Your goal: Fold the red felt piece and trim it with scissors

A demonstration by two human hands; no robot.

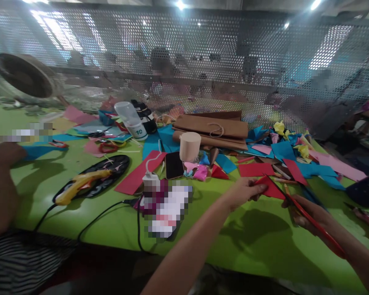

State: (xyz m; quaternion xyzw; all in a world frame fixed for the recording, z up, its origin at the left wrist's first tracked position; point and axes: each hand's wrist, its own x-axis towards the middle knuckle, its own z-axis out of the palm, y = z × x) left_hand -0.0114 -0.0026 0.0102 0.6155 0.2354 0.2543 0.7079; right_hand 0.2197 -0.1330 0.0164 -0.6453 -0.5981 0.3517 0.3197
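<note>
My left hand point(246, 191) pinches a small piece of red paper point(273, 189) by its left side, above the table. In my right hand point(315, 215) is a pair of scissors point(322, 232) with red handles. The blades point up and to the left, and lie against the paper's right edge. Whether they are cutting through it I cannot tell. Just behind the paper lie a flat red strip point(256, 169) and another red piece point(295, 171). A folded red paper shape point(219, 172) rests left of my left hand.
On the green table point(203, 241) a yellow glue gun point(83, 184) lies on a dark oval pad, its cord trailing forward. A phone point(170, 211), a paper roll point(190, 146), a bottle point(131, 121) and brown sheets point(210, 127) stand around. Another person's arm point(1, 180) reaches in at left.
</note>
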